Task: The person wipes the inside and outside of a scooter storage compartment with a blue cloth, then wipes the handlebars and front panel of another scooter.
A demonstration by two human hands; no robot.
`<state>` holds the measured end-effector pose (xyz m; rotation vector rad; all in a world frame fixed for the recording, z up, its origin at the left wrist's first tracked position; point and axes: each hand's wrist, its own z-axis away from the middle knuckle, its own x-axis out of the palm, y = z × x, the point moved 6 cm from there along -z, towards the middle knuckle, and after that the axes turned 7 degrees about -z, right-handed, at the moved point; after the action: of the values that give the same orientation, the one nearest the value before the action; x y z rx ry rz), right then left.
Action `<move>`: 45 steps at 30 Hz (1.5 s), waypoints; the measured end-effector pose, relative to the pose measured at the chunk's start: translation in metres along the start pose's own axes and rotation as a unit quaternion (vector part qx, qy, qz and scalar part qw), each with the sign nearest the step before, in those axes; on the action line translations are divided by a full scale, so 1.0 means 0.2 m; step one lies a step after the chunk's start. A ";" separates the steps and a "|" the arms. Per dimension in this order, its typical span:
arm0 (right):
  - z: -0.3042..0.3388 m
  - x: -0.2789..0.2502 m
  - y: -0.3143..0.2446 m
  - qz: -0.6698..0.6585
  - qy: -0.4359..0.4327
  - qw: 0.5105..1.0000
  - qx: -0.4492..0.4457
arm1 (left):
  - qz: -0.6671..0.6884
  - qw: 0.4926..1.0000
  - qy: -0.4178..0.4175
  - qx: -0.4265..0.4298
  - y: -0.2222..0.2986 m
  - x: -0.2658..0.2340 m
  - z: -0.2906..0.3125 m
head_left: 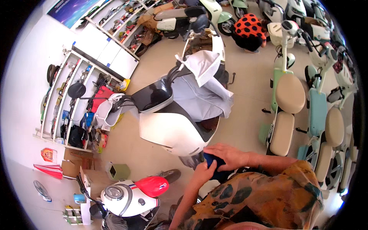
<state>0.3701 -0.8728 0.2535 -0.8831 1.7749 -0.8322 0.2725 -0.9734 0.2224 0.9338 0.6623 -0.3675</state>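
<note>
Close to my body, a dark blue, cloth-like piece [215,162] is between my two hands, just by the lower end of a white scooter's front panel [172,128]. My left hand [204,172] is closed at the piece's left edge with the thumb up. Over its top and right side lies my right hand [226,156], fingers bent round it, fingertips close to the panel's edge. The scooter's dark front wheel part [190,161] shows beneath the panel. A grey hand cover [201,65] and a grey apron [201,97] hang on the scooter's handlebar side.
A white and red scooter [130,199] stands at the lower left. Green and blue scooters with beige seats [281,132] line the right. Shelves of parts [73,99] stand at the left wall. Another person [249,31] crouches at the back, near more scooters.
</note>
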 end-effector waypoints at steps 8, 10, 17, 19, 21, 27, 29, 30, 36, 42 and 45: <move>-0.25 0.48 -0.06 0.054 -0.158 0.984 0.056 | -0.025 0.998 0.051 0.024 -0.30 -0.19 0.31; -0.29 0.61 -0.06 0.061 -0.176 0.979 0.087 | -0.003 0.996 0.081 0.025 -0.42 -0.24 0.41; -0.44 1.08 -0.24 0.039 -0.204 0.974 0.086 | 0.093 0.980 0.178 0.003 -0.92 -0.34 0.87; -0.47 1.20 -0.29 0.036 -0.204 0.977 0.059 | 0.100 0.976 0.194 -0.013 -1.05 -0.33 0.99; -0.51 1.32 -0.35 0.030 -0.208 0.977 0.043 | 0.115 0.968 0.220 -0.027 -1.17 -0.32 1.11; -0.54 1.60 -0.42 -0.029 -0.191 0.981 0.030 | 0.139 0.945 0.294 -0.038 -1.41 -0.33 1.38; -0.54 1.65 -0.45 -0.031 -0.201 0.978 0.055 | 0.143 0.933 0.327 -0.042 -1.43 -0.37 1.45; -0.54 1.65 -0.47 -0.031 -0.205 0.976 0.069 | 0.146 0.927 0.343 -0.043 -1.42 -0.39 1.47; -0.59 1.68 -0.50 0.009 -0.226 0.973 0.045 | 0.147 0.892 0.428 0.004 -1.41 -0.50 1.51; -0.70 1.74 -0.51 -0.057 -0.300 0.952 0.009 | 0.065 0.898 0.436 0.005 -1.28 -0.59 1.45; -0.79 1.68 -0.55 -0.077 -0.327 0.942 0.003 | 0.038 0.905 0.423 -0.017 -1.21 -0.63 1.39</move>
<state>0.1478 -1.1887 0.2460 -1.1458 1.1294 -0.5453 0.1430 -1.3369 0.2735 1.0743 1.4137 0.1497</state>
